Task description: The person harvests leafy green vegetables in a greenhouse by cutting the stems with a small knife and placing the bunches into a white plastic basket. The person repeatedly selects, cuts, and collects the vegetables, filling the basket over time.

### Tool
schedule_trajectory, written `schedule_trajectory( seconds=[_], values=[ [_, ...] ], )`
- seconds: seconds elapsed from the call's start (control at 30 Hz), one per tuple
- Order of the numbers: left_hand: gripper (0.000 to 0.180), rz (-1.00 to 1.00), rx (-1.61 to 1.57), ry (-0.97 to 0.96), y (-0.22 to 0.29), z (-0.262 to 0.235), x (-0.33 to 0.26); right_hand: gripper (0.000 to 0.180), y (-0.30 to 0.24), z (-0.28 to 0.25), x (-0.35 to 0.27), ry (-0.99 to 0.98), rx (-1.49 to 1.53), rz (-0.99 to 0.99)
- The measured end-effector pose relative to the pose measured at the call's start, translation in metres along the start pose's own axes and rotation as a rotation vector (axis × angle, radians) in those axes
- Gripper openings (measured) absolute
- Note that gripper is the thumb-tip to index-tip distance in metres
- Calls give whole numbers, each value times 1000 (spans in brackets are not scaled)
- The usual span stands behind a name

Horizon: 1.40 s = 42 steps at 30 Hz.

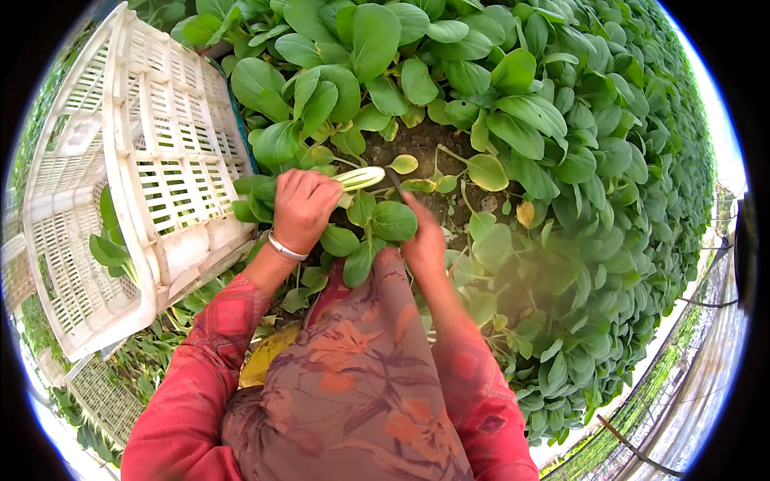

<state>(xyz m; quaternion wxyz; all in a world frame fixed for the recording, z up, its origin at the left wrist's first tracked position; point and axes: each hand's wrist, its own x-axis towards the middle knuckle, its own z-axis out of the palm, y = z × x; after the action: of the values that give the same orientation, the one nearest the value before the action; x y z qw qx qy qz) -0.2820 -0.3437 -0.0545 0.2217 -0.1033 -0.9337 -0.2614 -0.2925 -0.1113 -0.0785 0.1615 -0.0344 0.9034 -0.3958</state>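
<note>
My left hand (303, 210), with a silvery bangle at the wrist, is closed round the leaves of a bok choy (361, 178). The plant lies sideways, its pale stem end pointing right and its dark leaves sticking out left of my fist. Close to that stem end is my right hand (425, 240), closed on a knife whose thin dark blade (395, 183) points up and left. The handle is hidden in my fingers. Loose green leaves (367, 232) show between my two wrists, and a small yellowed leaf (404, 164) lies just beyond the blade.
A white slatted plastic crate (180, 160) stands tilted at my left, with some greens (112, 244) inside. Dense bok choy (561, 152) grows ahead and to the right. Bare soil (401, 148) shows in front of my hands. Another crate (100, 393) sits at lower left.
</note>
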Motion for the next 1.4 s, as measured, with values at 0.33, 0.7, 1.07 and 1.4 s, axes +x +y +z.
schedule_trajectory(
  seconds=[0.33,0.7,1.07,1.4],
  values=[
    [38,233,-271,-39,76,-18,28,30,-77,-67,-50,221,973,355],
    [26,149,-100,-664,93,-18,26,34,-37,-67,-87,298,655,381],
    [32,-61,244,-729,18,-24,-37,31,0,-24,-61,-21,99,-74],
    [43,-142,209,-684,10,-24,-44,33,27,13,-26,-106,4,-48]
  ],
)
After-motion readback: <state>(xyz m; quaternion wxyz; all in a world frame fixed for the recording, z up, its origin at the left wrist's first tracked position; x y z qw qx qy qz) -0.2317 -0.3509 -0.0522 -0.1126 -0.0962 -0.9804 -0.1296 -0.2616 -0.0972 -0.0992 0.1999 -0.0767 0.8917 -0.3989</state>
